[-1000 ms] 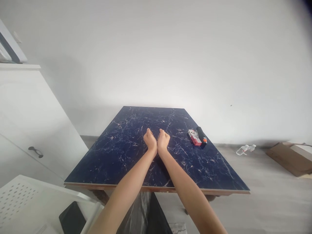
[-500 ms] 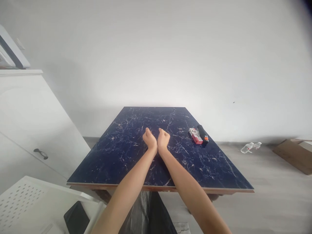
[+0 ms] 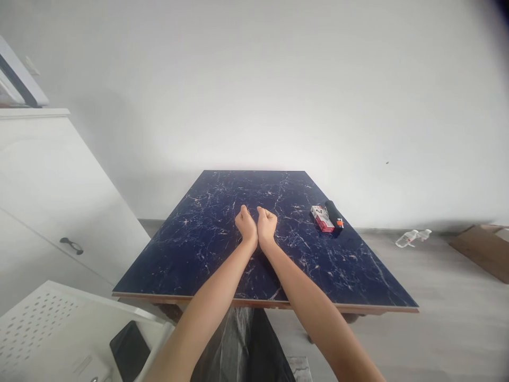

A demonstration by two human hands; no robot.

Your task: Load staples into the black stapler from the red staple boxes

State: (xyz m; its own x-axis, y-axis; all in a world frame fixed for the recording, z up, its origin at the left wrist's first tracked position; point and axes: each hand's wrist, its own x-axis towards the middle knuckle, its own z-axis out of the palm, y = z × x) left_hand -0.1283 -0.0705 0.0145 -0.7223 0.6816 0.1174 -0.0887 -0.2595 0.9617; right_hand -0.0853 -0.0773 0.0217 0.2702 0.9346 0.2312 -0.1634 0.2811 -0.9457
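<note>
Both my left hand [image 3: 246, 225] and my right hand [image 3: 266, 223] are curled into fists above the middle of the dark blue marble-patterned table [image 3: 191, 254]. Their wrists press together while the knuckles angle apart, thumbs uppermost. No object shows in either fist. Off to the right of my right hand lies a small red and white box [image 3: 322, 219]. Against its far side rests a black cylindrical item [image 3: 334, 214] with an orange patch at its near end; its kind is unclear.
At left stands a white cabinet [image 3: 47, 180] with a dark handle. A white perforated container [image 3: 75, 323] at lower left holds a black flat object [image 3: 130, 350]. Clear plastic bottles [image 3: 407, 238] and a cardboard box [image 3: 481, 249] are on the floor at right.
The view has shifted slightly, so the table and things appear a little higher and farther right. Both fists stay together with the same closed shape.
</note>
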